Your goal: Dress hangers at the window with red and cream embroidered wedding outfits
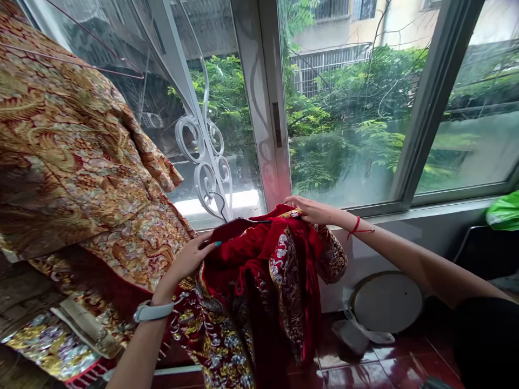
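By the window point(344, 119), gripping the red jacket point(279, 270) at one shoulder with the left hand point(188, 260) and at the collar with the right hand point(313, 211). Hanging below the fingers point(210, 248).

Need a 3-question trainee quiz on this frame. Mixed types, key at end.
1. True or false: the left hand and the right hand both touch the red garment.
2. Multiple choice: what is around the right hand's wrist? A) a pale band B) a red string C) a gold chain
3. Fill in: the gold-patterned garment hangs on the ____ side of the picture.

Key: 1. True. 2. B. 3. left.
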{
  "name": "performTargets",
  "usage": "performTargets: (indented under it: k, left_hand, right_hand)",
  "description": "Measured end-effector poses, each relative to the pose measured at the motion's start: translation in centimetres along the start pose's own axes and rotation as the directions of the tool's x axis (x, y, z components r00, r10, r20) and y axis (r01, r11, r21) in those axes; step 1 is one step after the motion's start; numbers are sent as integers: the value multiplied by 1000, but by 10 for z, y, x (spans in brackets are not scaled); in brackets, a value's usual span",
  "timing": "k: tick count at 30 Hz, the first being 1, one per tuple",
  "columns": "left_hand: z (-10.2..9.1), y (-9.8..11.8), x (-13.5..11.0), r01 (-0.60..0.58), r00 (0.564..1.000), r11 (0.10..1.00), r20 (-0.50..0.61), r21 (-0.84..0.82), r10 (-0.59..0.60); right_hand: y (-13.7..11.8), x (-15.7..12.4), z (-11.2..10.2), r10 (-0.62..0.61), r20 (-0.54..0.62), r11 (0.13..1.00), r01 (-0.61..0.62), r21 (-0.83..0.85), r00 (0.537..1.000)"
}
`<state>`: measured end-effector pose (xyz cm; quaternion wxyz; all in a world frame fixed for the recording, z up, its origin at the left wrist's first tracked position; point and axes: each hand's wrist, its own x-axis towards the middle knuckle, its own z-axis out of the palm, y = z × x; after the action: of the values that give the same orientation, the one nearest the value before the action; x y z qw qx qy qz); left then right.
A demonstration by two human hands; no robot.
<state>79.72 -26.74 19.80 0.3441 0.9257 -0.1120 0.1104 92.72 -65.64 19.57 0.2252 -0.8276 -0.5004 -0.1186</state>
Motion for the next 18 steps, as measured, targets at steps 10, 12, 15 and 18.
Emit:
performTargets:
  k: [10,12,15,18]
  left_hand:
    - [0,-7,1,-8,1000,998,-7,63,8]
    - [1,-6,1,-3,1000,998,-1,57,3]
    - [0,-5,0,18,1000,1000,10,13,-18]
    - [-3,-4,-1,20,999,1000,28,-18,-20]
  right_hand:
    - [-11,25,-21,213,-127,962,-186,200,969]
    - [-13,29,-36,262,12,900,-249,357,965]
    - [-21,20,-52,266,258,817,-359,452,929]
    - [-36,0,-56,220,388,811,-389,438,895]
